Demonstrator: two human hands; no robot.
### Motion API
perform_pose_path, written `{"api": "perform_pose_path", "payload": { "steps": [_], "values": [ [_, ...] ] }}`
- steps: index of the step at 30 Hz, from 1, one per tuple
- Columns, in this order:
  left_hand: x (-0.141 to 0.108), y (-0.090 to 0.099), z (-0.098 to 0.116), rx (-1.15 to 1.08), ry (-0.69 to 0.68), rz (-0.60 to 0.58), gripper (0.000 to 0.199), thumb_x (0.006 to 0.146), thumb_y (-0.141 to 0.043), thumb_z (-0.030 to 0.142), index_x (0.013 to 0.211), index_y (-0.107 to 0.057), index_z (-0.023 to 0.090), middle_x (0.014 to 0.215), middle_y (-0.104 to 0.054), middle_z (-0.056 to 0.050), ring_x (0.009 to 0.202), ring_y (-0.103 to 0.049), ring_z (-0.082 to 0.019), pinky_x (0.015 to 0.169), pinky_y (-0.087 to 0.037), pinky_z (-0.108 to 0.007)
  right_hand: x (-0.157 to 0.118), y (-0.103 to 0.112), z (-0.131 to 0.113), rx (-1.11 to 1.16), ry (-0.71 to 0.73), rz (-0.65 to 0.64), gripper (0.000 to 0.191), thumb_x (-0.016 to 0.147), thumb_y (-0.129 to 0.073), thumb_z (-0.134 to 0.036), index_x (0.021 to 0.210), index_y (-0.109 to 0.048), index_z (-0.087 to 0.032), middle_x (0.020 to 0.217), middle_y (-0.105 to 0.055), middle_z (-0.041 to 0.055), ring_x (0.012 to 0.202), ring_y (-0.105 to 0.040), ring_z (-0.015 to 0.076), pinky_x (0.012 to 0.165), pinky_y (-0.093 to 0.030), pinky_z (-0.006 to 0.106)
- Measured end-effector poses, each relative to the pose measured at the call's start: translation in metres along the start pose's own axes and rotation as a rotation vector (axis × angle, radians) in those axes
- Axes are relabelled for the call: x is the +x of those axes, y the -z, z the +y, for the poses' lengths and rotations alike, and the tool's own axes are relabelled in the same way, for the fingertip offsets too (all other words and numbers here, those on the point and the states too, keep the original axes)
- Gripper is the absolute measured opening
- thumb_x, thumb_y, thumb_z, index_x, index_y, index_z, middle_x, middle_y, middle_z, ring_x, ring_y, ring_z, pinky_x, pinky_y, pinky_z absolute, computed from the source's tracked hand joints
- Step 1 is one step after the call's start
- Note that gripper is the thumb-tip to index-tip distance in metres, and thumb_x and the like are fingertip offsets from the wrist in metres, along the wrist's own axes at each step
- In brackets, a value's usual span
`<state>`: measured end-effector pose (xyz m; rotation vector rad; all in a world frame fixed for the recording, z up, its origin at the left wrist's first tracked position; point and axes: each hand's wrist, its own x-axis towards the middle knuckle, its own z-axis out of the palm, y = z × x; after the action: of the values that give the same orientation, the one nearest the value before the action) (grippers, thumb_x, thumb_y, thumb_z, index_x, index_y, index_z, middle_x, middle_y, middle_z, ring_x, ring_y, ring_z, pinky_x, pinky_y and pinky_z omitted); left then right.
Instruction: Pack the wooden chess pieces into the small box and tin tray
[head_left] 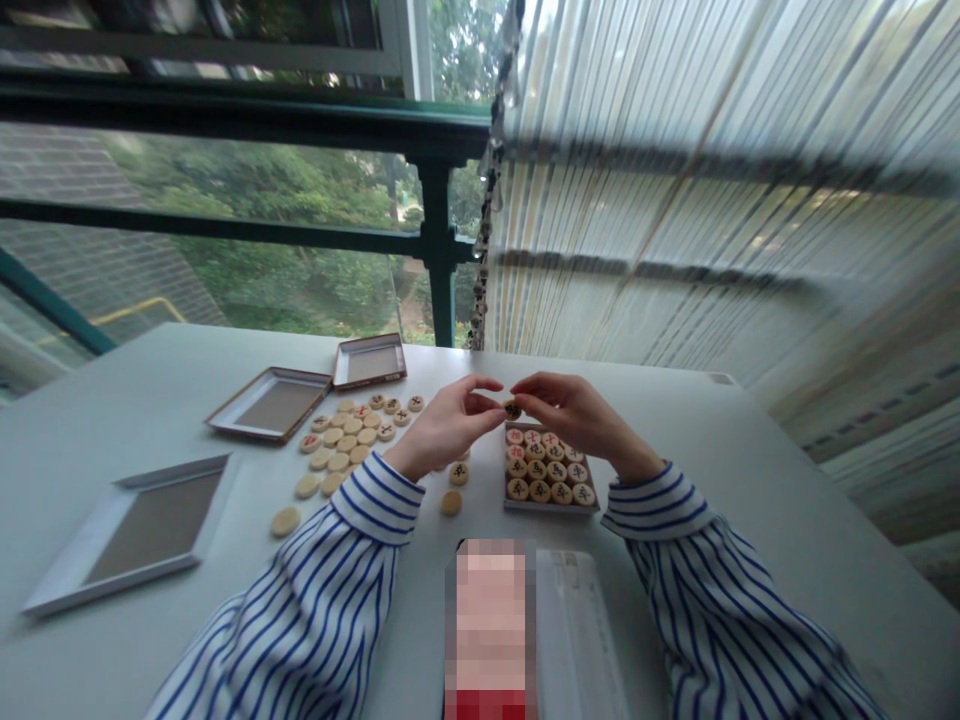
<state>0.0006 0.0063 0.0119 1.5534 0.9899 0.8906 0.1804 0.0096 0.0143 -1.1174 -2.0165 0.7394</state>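
Observation:
A round wooden xiangqi piece (512, 410) with a dark character is held up between the fingertips of both hands. My left hand (456, 418) has its thumb against the piece's left side, with the index finger arched above. My right hand (570, 412) is closed at the fingertips on its other side. Just below it lies an open box (551, 508) holding rows of xiangqi pieces, face up with red and black characters. To the left of my left hand, loose pieces (352, 425) are spread out, many blank side up. A few more pieces (451, 502) lie below my left wrist.
Shallow box parts stand at the left: a white-edged one (150, 530), a brown-edged one (274, 372) and a smaller one (370, 385). At the front, a pixelated object (491, 620) adjoins a clear plastic case (577, 640). Behind the white table (675, 420) are a railing and string curtain.

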Motion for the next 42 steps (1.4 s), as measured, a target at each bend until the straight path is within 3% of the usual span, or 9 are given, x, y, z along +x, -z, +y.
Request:
{"api": "perform_pose_path", "payload": {
  "steps": [12, 24, 34, 42],
  "values": [
    [0.0013, 0.0013, -0.0015, 0.002, 0.011, 0.070, 0.031, 0.074, -0.059, 0.020, 0.103, -0.052, 0.012, 0.081, -0.065, -0.007, 0.074, -0.061, -0.015, 0.061, -0.044, -0.025, -0.0009, -0.0004, -0.0017, 0.066, -0.014, -0.033, 0.024, 0.079, -0.053, -0.032, 0.091, -0.062, -0.013, 0.077, -0.066, 0.0054, 0.062, -0.057, 0.0097, 0.055, -0.048, 0.023],
    [-0.0006, 0.0039, -0.0020, 0.006, 0.051, 0.007, 0.036, 0.073, -0.060, 0.027, 0.105, -0.050, 0.013, 0.080, -0.064, -0.007, 0.073, -0.058, -0.015, 0.057, -0.039, -0.023, -0.0006, 0.0005, -0.0021, 0.034, -0.036, -0.020, 0.024, 0.079, -0.052, -0.030, 0.093, -0.064, -0.014, 0.076, -0.066, 0.0046, 0.058, -0.054, 0.0089, 0.052, -0.045, 0.022],
    [0.0004, 0.0023, 0.0032, 0.066, 0.068, 0.086, 0.032, 0.075, -0.058, 0.025, 0.102, -0.052, 0.011, 0.072, -0.062, -0.005, 0.068, -0.057, -0.014, 0.052, -0.037, -0.022, -0.0016, -0.0001, -0.0027, 0.034, -0.008, -0.069, 0.023, 0.078, -0.053, -0.028, 0.093, -0.063, -0.014, 0.078, -0.067, 0.0054, 0.062, -0.057, 0.0100, 0.054, -0.046, 0.023],
    [0.0015, 0.0026, 0.0015, 0.075, 0.070, 0.114, 0.029, 0.075, -0.058, 0.024, 0.101, -0.054, 0.011, 0.072, -0.062, -0.005, 0.066, -0.057, -0.013, 0.053, -0.038, -0.023, -0.0015, 0.0026, -0.0053, -0.094, 0.067, -0.091, 0.020, 0.077, -0.056, -0.024, 0.093, -0.063, -0.015, 0.079, -0.067, 0.0030, 0.071, -0.060, 0.0110, 0.065, -0.044, 0.025]
  ]
}}
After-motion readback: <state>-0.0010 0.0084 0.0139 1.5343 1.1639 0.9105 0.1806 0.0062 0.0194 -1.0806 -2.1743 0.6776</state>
